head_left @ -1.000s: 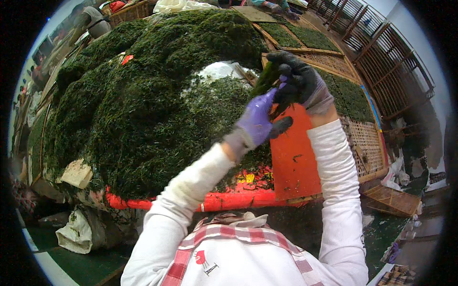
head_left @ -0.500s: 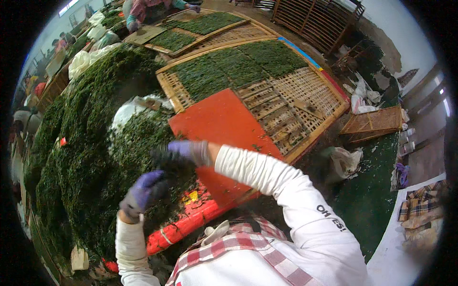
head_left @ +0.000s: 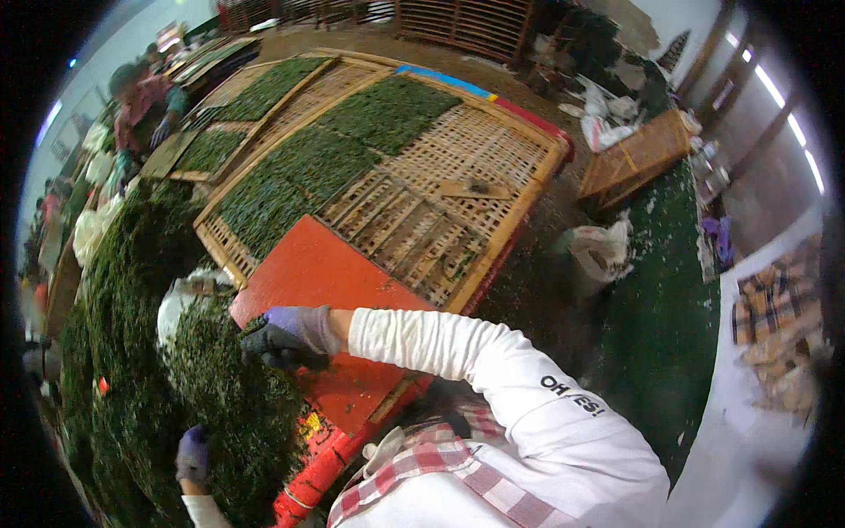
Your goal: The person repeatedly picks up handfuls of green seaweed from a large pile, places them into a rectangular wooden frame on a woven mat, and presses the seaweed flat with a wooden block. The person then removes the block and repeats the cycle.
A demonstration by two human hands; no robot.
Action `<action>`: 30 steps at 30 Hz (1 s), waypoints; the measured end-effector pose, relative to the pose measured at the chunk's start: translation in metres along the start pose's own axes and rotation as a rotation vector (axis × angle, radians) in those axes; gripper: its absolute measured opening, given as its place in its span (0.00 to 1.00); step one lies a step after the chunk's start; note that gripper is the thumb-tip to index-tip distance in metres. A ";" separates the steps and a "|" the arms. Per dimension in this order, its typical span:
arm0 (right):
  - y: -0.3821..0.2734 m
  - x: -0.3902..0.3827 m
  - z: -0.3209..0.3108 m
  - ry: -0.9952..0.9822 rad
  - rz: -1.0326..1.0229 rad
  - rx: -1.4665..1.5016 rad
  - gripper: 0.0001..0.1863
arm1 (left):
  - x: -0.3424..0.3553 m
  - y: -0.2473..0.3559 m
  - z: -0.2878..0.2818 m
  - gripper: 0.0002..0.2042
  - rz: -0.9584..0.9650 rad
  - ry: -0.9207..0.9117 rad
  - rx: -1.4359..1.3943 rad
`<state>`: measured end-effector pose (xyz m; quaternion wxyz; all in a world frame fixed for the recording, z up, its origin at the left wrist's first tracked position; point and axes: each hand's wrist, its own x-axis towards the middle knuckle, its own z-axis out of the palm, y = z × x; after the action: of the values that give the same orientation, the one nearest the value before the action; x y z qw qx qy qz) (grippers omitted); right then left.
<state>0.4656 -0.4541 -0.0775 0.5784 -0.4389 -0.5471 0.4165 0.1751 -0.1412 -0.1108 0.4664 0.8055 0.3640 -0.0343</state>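
A large heap of dark green, stringy seaweed [head_left: 132, 352] fills the left side. My right hand [head_left: 299, 334], in a purple and grey glove with dark fingers, bends over the near clump of seaweed [head_left: 233, 387], next to the red board [head_left: 308, 273]. Its fingers curl against the strands. Lower left, my left hand [head_left: 194, 455], gloved the same way, presses on the clump's other side; its fingers are mostly hidden by the seaweed. The red board lies on a woven bamboo rack [head_left: 519, 158], beside flat rectangular seaweed sheets [head_left: 334, 154].
A small wooden piece [head_left: 475, 190] rests on the rack. A red padded roll [head_left: 304, 493] runs along the near edge. Right of the rack are a whitish sack [head_left: 598, 251] and a wooden crate [head_left: 634, 158]. Another person [head_left: 145, 114] works at the far left.
The view has swung, so the rack sits farther left and lower. My left hand has moved down and away from my right hand, along the clump; my right hand stays by the board's edge.
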 end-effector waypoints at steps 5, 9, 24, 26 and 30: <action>-0.009 -0.004 0.021 0.157 0.388 0.498 0.11 | -0.009 0.103 0.155 0.20 0.037 -0.578 -1.025; -0.006 -0.036 0.030 0.143 0.477 0.397 0.13 | -0.014 0.158 0.225 0.25 0.520 -0.386 -0.878; -0.104 -0.177 -0.174 0.105 0.746 -0.085 0.22 | 0.066 0.284 0.326 0.20 0.663 -0.298 -1.313; -0.118 -0.191 -0.211 0.108 0.657 -0.242 0.23 | 0.065 0.301 0.349 0.21 0.523 -0.136 -1.244; -0.125 -0.188 -0.268 0.142 0.645 -0.113 0.15 | 0.081 0.337 0.366 0.21 0.533 -0.045 -1.217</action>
<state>0.7228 -0.6826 -0.0121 0.4283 -0.6490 -0.3603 0.5154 0.5472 -0.4812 -0.1036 0.8380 0.4599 0.0968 0.2771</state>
